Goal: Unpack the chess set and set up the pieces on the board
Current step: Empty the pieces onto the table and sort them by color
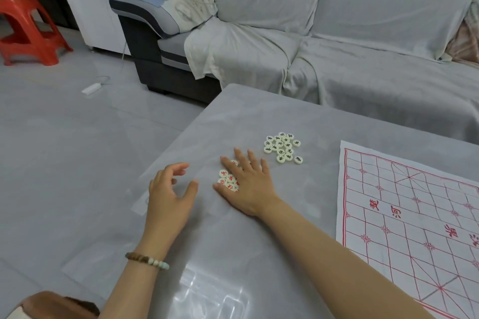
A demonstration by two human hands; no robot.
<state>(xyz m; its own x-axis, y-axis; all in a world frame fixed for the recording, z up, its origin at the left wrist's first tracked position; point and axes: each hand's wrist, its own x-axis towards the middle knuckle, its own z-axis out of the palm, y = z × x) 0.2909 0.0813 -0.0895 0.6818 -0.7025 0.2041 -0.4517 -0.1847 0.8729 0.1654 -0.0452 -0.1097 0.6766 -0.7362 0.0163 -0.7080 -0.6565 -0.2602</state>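
Grey table (259,116) fills the head view, the only one I have, and what matters is that the board (404,215) lies to the right of both hands. Its white sheet with red lines runs off the right edge of the frame, so I cannot judge its full length or long axis. My right hand (248,184) lies flat, fingers straight and spread, palm down on a small cluster of red-lettered pieces (228,181). Only the pieces at its thumb side show; the others are hidden under the palm. My left hand (169,194), with a bracelet (147,260) at the wrist, sits just left of that cluster, fingers loosely curled and holding nothing. It is close to the right hand but apart from it. Beyond the right fingertips, a little to the right, the black-lettered pieces (282,147) lie in their own flat cluster, near the red ones but not touching them. Bare table separates both clusters from the board, and no piece is on it yet. I judge the right hand the nearer one for carrying pieces rightward, with the black cluster closer to the board's far corner. A clear plastic tray (207,295) lies close to me between the forearms.
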